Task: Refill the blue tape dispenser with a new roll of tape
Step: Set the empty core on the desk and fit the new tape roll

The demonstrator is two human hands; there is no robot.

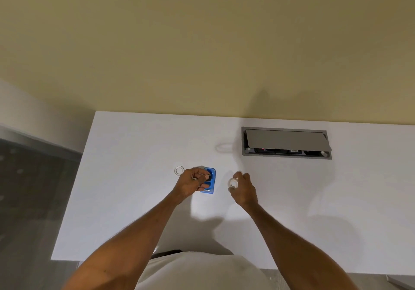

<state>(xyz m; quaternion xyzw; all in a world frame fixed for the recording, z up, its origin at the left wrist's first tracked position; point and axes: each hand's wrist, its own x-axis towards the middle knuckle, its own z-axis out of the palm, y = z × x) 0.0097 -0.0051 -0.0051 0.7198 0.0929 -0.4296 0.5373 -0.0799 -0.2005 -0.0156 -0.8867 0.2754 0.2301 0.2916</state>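
The blue tape dispenser (211,183) lies on the white desk (134,200), a little left of centre. My left hand (190,185) is closed around its left side, fingers across the dark hub. My right hand (243,189) is to the right of the dispenser, apart from it, and holds a clear roll of tape (233,182) between thumb and fingers. A second clear ring (179,170) lies flat on the desk just beyond my left hand.
A grey cable box with a raised lid (286,142) is set into the desk at the back right. The desk's left edge drops to a dark floor (33,188). A yellowish wall (202,42) stands right behind the desk.
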